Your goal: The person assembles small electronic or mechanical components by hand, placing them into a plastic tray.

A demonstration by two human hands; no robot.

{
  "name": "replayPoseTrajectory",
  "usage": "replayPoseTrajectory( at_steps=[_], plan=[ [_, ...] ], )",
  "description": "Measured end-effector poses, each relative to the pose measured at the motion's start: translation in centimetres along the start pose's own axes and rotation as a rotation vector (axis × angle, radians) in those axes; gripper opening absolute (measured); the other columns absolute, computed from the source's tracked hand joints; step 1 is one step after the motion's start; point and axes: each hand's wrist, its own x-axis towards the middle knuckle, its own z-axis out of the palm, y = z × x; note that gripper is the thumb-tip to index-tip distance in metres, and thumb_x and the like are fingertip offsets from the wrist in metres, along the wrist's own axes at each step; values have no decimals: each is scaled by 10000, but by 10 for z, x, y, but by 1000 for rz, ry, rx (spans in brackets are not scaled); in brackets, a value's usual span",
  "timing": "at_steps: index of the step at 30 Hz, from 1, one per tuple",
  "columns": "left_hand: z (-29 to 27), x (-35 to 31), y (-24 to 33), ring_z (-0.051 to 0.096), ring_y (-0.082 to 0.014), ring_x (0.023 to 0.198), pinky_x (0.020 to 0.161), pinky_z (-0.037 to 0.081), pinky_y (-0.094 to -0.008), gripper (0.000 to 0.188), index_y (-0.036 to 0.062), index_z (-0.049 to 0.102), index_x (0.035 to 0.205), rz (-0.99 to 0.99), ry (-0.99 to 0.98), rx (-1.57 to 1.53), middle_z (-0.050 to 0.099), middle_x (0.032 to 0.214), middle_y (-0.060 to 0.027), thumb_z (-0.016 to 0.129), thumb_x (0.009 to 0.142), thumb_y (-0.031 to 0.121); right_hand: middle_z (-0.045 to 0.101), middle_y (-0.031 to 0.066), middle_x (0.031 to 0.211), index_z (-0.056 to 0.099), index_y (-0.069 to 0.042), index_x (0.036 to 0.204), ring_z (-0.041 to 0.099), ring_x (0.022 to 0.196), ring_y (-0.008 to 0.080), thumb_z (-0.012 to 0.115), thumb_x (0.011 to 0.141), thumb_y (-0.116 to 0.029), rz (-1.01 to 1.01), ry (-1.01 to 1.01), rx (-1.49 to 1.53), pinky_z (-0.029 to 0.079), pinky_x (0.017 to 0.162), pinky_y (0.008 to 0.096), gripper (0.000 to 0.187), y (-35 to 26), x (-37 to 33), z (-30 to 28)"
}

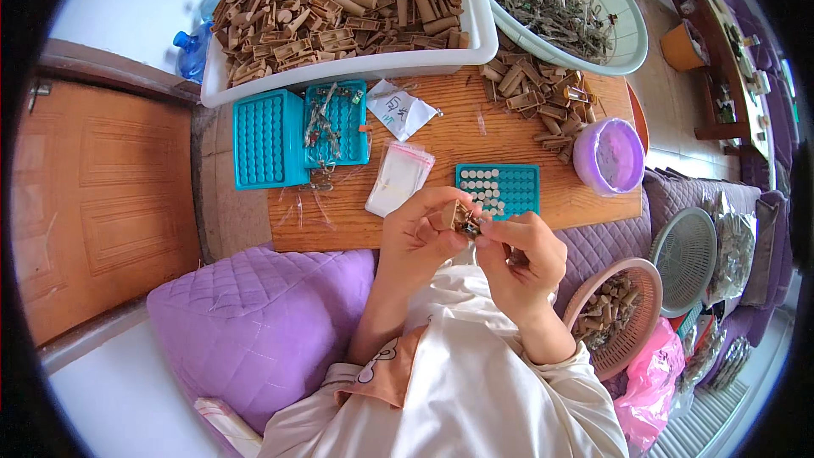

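My left hand (414, 236) is closed on a small brown plastic casing (459, 214), held up in front of my chest. Small dark and metallic parts show at the casing's right side, too small to name. The thumb and forefinger of my right hand (527, 256) pinch together against that side; what they grip is hidden. Just beyond my hands a teal grid tray (523, 189) with several white round pieces (483, 176) lies on the wooden table. Left of it is a stack of clear plastic bags (400, 176).
A white tub (356, 75) of brown casings and a pale green basket (632, 34) of wired parts fill the far side. A purple bowl (609, 157) stands by the table's right edge. Teal trays (270, 140) sit left. A pink basket (651, 305) is at my right.
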Motion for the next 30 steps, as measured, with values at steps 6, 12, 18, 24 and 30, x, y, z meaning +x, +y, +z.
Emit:
replayPoseTrajectory(
  at_steps=[6,12,18,24,30],
  plan=[
    [1,1,3,534,-135,871,746,449,-244,348,2,485,1038,-81,9,42,548,945,-78,625,723,52,515,47,594,569,-18,764,471,455,96,614,618,91,4,22,-34,354,403,203,187,0,-2,1],
    [-3,-3,-1,538,-125,852,716,461,-229,387,-9,462,1099,-111,30,145,542,980,-95,604,752,86,539,56,668,585,-22,805,518,536,130,615,622,84,-48,-100,-134,406,449,224,213,2,4,-2],
    [10,3,-3,541,-131,838,699,477,-237,360,-33,446,1105,-126,193,-7,533,1002,-115,538,814,157,484,81,774,564,-16,856,518,593,149,533,644,129,109,-228,-117,421,496,226,259,5,10,-2],
    [15,3,1,544,-144,855,680,493,-243,323,-17,422,1104,-69,245,174,532,1001,-120,466,851,180,446,49,782,443,-5,905,502,655,82,475,698,132,385,-31,296,412,521,186,250,23,-10,14],
    [7,2,6,552,-238,918,726,515,-314,341,-7,390,1120,-216,287,-307,519,1017,-124,433,860,209,457,53,849,416,-8,941,513,722,79,475,720,114,523,-44,516,422,590,181,259,21,-6,18]
  ],
)
